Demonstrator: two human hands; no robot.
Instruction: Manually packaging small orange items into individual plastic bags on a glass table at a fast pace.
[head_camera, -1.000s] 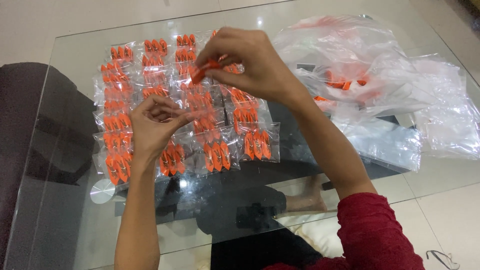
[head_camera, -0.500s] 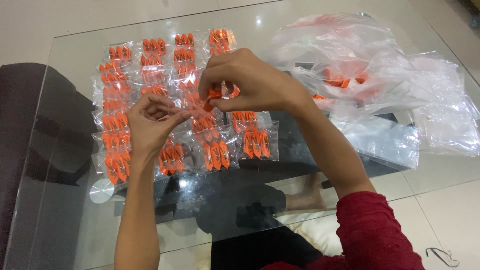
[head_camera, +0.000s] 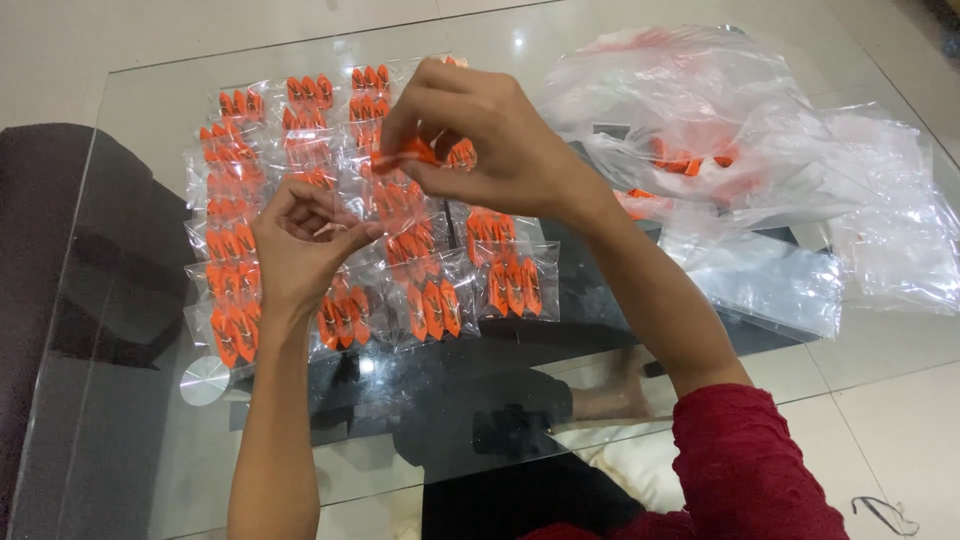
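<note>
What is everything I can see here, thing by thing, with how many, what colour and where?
Glass-topped table: one, clear, fills the view.
Small clear plastic packets of orange pieces: dozens, laid in rows on the left half of the glass.
Large crinkled clear plastic bags: several, heaped at right; one holds loose orange pieces.
Dark seat: one, left, seen beside and through the glass.
Tiled floor: pale, beneath.
Red sleeve: one, on the right arm.
Left hand: fingers pinched together over the rows, what it holds is unclear.
Right hand: raised above the rows, pinching orange pieces.
</note>
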